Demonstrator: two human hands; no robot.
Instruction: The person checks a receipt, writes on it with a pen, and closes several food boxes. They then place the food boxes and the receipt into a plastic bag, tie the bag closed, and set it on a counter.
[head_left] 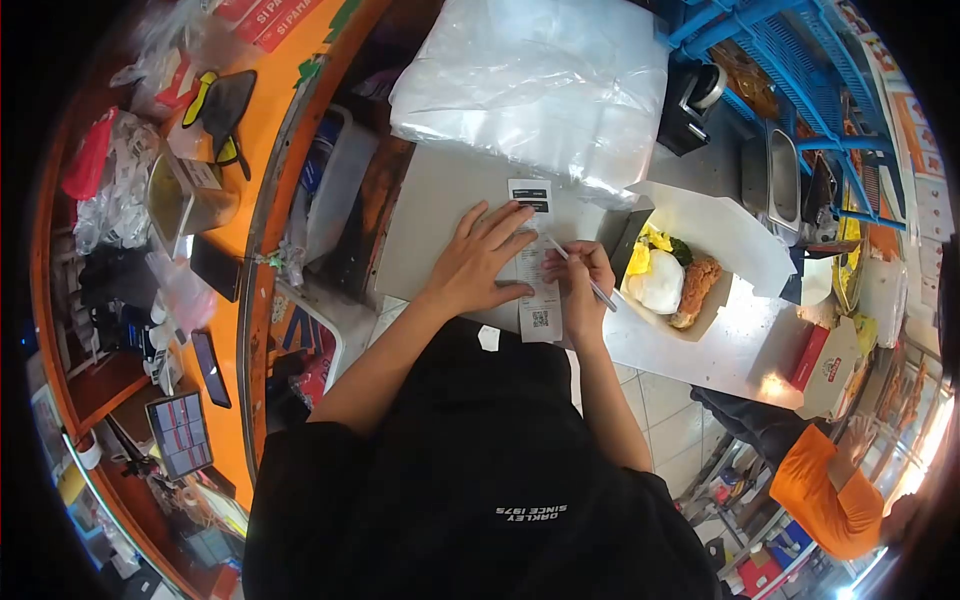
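A long printed receipt (540, 290) lies on the metal counter (430, 190) in front of me, with a QR code at its near end. My left hand (480, 255) rests flat on the receipt's left side, fingers spread. In my right hand (582, 275) is a slim silver pen (602, 295), its tip near the receipt. Just right of that hand stands an open food box (765, 240) holding white rice (656, 284), a fried chicken piece (697, 292) and something yellow and green.
Clear plastic bags (530, 80) are stacked behind the receipt. Blue racks (780, 60) and a metal container (783, 180) stand at the back right. To the left is an orange counter (270, 130) with a tablet (180, 435). A person in an orange shirt (825, 495) is at the lower right.
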